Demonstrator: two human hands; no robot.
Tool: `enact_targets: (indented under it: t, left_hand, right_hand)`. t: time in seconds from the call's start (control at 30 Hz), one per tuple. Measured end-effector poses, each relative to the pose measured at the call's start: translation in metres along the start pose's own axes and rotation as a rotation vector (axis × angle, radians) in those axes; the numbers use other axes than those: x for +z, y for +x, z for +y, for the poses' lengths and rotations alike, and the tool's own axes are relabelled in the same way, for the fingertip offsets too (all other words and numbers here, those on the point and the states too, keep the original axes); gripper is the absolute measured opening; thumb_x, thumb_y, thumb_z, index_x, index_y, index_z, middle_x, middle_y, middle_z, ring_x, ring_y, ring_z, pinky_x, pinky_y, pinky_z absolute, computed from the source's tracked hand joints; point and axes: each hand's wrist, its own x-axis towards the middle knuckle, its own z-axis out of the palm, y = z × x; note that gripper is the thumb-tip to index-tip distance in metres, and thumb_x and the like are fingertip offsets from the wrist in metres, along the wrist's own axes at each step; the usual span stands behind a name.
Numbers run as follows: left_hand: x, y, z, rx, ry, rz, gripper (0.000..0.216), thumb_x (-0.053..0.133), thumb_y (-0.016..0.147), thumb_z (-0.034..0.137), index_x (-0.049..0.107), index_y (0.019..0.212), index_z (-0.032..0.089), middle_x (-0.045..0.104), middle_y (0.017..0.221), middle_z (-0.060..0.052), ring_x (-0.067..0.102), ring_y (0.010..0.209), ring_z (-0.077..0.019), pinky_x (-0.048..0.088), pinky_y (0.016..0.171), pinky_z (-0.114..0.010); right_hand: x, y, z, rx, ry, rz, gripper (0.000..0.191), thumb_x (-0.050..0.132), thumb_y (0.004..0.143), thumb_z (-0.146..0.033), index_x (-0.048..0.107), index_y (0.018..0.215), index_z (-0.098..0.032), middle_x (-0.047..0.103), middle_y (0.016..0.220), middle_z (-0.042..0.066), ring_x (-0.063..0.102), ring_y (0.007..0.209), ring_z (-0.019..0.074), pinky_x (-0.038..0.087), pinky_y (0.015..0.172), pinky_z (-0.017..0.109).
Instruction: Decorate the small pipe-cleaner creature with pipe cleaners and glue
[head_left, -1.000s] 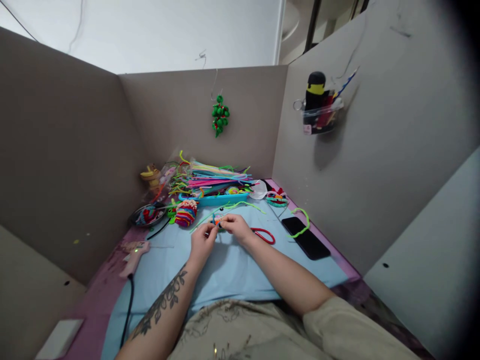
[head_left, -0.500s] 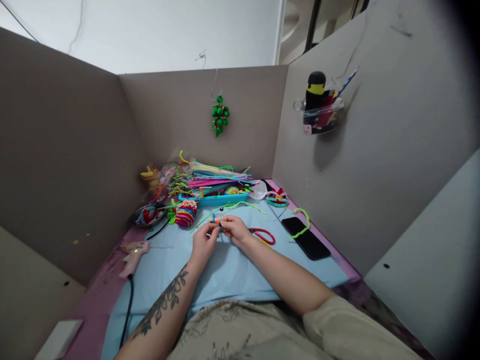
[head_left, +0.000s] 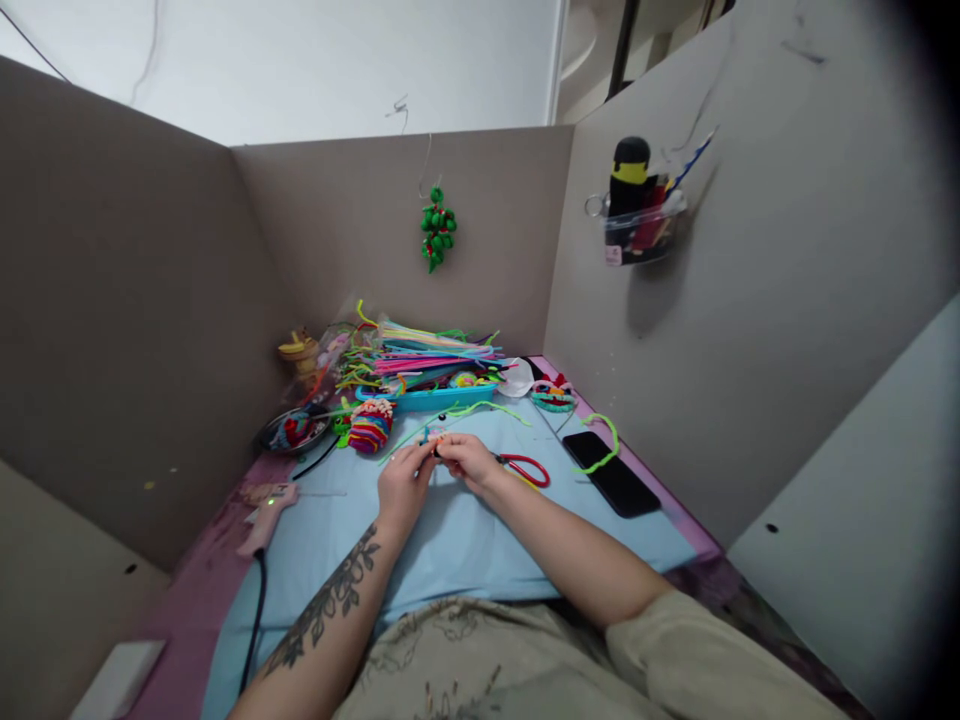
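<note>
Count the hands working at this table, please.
2: the left hand and the right hand, close together over the blue cloth, holding a small colourful piece. No other hand shows.

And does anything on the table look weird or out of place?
One thing: a curled lime-green fuzzy stem lies across the black phone, away from the big pile of coloured stems at the back. I see nothing spilled or broken.

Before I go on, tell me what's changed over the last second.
Very little: the left hand seems to have edged slightly left, and less orange shows on the small piece. Nothing was visibly let go: the right hand holds it too. Phone and glue gun stayed put.
</note>
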Motion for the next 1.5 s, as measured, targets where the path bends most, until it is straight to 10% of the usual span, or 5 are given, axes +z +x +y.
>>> enact_targets:
  t: [0.53, 1.5]
  left_hand:
    - [-0.001, 0.003, -0.003, -0.027, -0.061, 0.034, 0.015, 0.057, 0.08, 0.024, 0.068, 0.089, 0.023, 0.069, 0.086, -0.005, 0.06, 0.082, -0.0192, 0.045, 0.077, -0.033]
    - [0.01, 0.006, -0.004, -0.492, -0.426, -0.161, 0.027, 0.056, 0.073, 0.039, 0.065, 0.072, 0.013, 0.058, 0.057, 0.0, 0.05, 0.05, -0.0109, 0.039, 0.048, -0.02]
  right_hand:
    - [-0.004, 0.001, 0.005, -0.093, -0.209, -0.061, 0.023, 0.062, 0.066, -0.029, 0.048, 0.052, -0.016, 0.039, 0.046, -0.006, 0.03, 0.042, 0.006, 0.019, 0.041, 0.021]
    - [-0.004, 0.006, 0.006, -0.173, -0.151, 0.119, 0.015, 0.065, 0.059, -0.025, 0.054, 0.055, -0.015, 0.048, 0.051, -0.004, 0.036, 0.044, 0.0058, 0.026, 0.043, 0.02]
